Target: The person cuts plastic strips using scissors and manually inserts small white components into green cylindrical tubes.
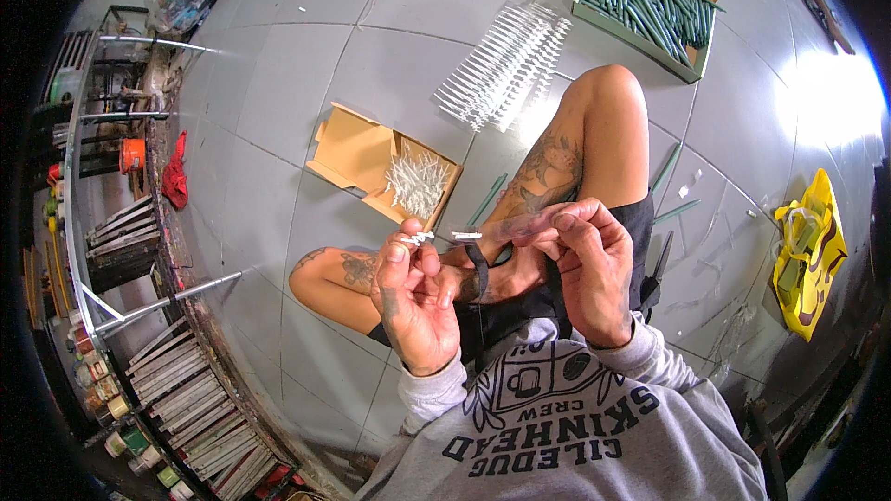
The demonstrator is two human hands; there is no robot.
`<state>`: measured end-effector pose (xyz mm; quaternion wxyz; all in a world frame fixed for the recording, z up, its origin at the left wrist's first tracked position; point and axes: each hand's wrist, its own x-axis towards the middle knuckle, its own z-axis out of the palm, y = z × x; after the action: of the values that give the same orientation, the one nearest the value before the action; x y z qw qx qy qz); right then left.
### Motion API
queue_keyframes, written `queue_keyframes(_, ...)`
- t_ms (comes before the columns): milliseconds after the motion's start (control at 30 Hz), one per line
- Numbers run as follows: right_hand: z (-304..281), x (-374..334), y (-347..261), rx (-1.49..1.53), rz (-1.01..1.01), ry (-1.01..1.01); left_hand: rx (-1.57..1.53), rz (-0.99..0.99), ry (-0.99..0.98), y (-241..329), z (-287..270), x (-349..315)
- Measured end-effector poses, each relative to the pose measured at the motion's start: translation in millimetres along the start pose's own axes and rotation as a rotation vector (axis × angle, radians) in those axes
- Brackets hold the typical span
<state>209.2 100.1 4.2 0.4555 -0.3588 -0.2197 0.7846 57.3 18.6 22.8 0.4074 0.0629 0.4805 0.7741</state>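
My left hand (413, 306) is raised over my crossed legs, thumb and fingers pinched on a few short white sticks (419, 237). Across from it, my right hand (594, 264) grips the end of a narrow clear plastic sleeve (506, 228). That sleeve points toward the left hand, and more white sticks (466, 236) show at its near-left end; whether they lie inside it I cannot tell. Just beyond the left hand, an open cardboard box (353, 150) holds a heap of thin whitish pieces (415, 181).
Printed clear sheets (506, 65) lie on the tiled floor (251, 83). A box (698, 63) full of dark green pencil-like sticks (640, 0) stands far right. A yellow bag (817, 255) lies right; a metal-framed rack (88, 176) lines the left. Loose green sticks (676, 211) lie beside my leg.
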Motion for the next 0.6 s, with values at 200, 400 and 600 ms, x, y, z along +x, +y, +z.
queue_keyframes(200,-2.8,0.7,-2.3,0.033,0.007,0.016,-0.081,-0.021,0.047,5.7,1.0,0.9)
queue_keyframes(400,-10.8,2.5,-2.4,0.067,0.058,0.028,-0.157,-0.037,0.017,10.1,-2.0,1.4)
queue_keyframes(600,-5.6,2.6,-3.2,0.118,0.038,0.045,-0.161,-0.038,0.029,13.0,0.2,0.7)
